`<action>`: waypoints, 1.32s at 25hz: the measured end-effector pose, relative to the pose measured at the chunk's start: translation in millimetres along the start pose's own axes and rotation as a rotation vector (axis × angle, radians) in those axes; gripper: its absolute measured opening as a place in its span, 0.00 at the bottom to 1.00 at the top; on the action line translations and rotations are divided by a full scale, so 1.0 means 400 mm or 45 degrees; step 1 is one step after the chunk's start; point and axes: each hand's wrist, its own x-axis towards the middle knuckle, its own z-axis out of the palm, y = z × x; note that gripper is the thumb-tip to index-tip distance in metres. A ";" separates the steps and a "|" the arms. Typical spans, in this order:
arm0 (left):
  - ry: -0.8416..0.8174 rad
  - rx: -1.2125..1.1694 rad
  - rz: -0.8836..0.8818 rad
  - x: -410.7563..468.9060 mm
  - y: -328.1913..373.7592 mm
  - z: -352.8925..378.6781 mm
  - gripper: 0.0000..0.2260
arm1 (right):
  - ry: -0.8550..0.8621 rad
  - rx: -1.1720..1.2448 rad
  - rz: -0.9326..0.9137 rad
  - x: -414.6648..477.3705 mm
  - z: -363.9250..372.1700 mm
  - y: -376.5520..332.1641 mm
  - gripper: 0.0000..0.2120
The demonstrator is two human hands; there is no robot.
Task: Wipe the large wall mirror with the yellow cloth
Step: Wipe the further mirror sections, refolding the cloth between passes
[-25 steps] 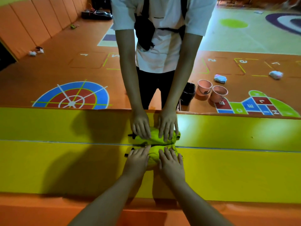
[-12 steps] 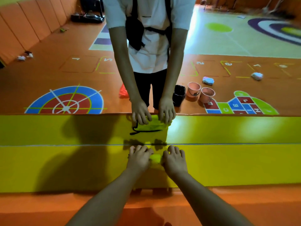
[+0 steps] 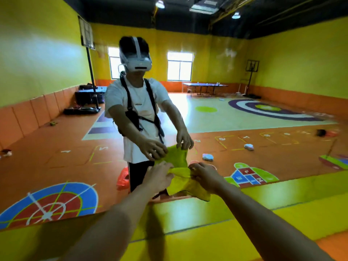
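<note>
Half a second ago our hands lay low on the yellow padding (image 3: 244, 223) under the glass, with the cloth pressed small beneath them and our gaze turned down. Now we have looked up and lifted the yellow cloth (image 3: 181, 182) onto the lower part of the mirror (image 3: 263, 72), just above its bottom edge. It hangs loose and crumpled between both hands rather than folded flat.

Our left hand (image 3: 160, 177) grips the cloth's left side and our right hand (image 3: 205, 175) bunches its right side. The fingers of both curl into the fabric, and the reflection shows the same two-handed hold from the front. We judge that wiping has only reached the bottom of the glass, so nearly the whole pane above and to either side is still to do. The cloth probably needs regathering into a pad first.

The mirror shows a big playroom behind us. There is an orange floor (image 3: 56, 147) painted with targets and hopscotch squares, and yellow walls with orange padding below. We can also see two windows (image 3: 179, 66), a table (image 3: 205, 85) and a basketball stand (image 3: 252, 72) at the far end.
</note>
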 end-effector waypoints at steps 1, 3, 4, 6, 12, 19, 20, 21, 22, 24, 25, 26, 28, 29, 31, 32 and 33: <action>0.013 -0.063 -0.018 0.031 0.029 -0.058 0.13 | 0.036 -0.002 -0.010 0.016 -0.074 -0.005 0.23; 0.046 -0.239 -0.039 0.087 0.092 -0.166 0.10 | 0.107 -0.031 -0.035 0.045 -0.214 -0.017 0.26; 0.066 -0.329 -0.035 0.115 0.126 -0.217 0.08 | 0.158 -0.048 -0.070 0.060 -0.280 -0.019 0.26; 0.112 -0.481 -0.030 0.164 0.198 -0.318 0.08 | 0.278 -0.065 -0.130 0.084 -0.406 -0.018 0.23; 0.586 -0.161 0.279 0.322 0.384 -0.574 0.13 | 0.707 -0.137 -0.416 0.172 -0.740 0.023 0.16; 1.345 0.406 0.324 0.519 0.612 -0.785 0.13 | 1.240 -0.563 -0.482 0.313 -1.094 0.054 0.12; 1.384 0.417 0.300 0.548 0.637 -0.819 0.15 | 1.278 -0.575 -0.445 0.339 -1.140 0.048 0.12; 1.404 0.437 0.282 0.580 0.659 -0.854 0.16 | 1.321 -0.587 -0.407 0.365 -1.185 0.041 0.12; 1.422 0.473 0.274 0.607 0.683 -0.891 0.16 | 1.368 -0.597 -0.375 0.386 -1.227 0.035 0.13; 1.462 0.537 0.272 0.650 0.733 -0.970 0.17 | 1.473 -0.599 -0.330 0.417 -1.308 0.023 0.13; 1.463 0.563 0.264 0.664 0.756 -1.001 0.17 | 1.504 -0.604 -0.308 0.425 -1.342 0.020 0.13; 1.450 0.600 0.251 0.680 0.778 -1.027 0.17 | 1.509 -0.621 -0.281 0.435 -1.375 0.022 0.13; 1.429 0.736 0.183 0.709 0.805 -1.056 0.16 | 1.487 -0.673 -0.226 0.456 -1.414 0.026 0.14; 1.446 0.806 0.144 0.719 0.811 -1.058 0.12 | 1.479 -0.673 -0.208 0.463 -1.415 0.027 0.16; 1.534 0.878 0.143 0.731 0.821 -1.047 0.10 | 1.475 -0.614 -0.215 0.475 -1.396 0.029 0.24; 1.559 0.914 0.161 0.741 0.824 -1.035 0.14 | 1.470 -0.607 -0.247 0.483 -1.380 0.033 0.28; 1.563 0.936 0.171 0.752 0.824 -1.020 0.18 | 1.455 -0.611 -0.282 0.495 -1.365 0.038 0.31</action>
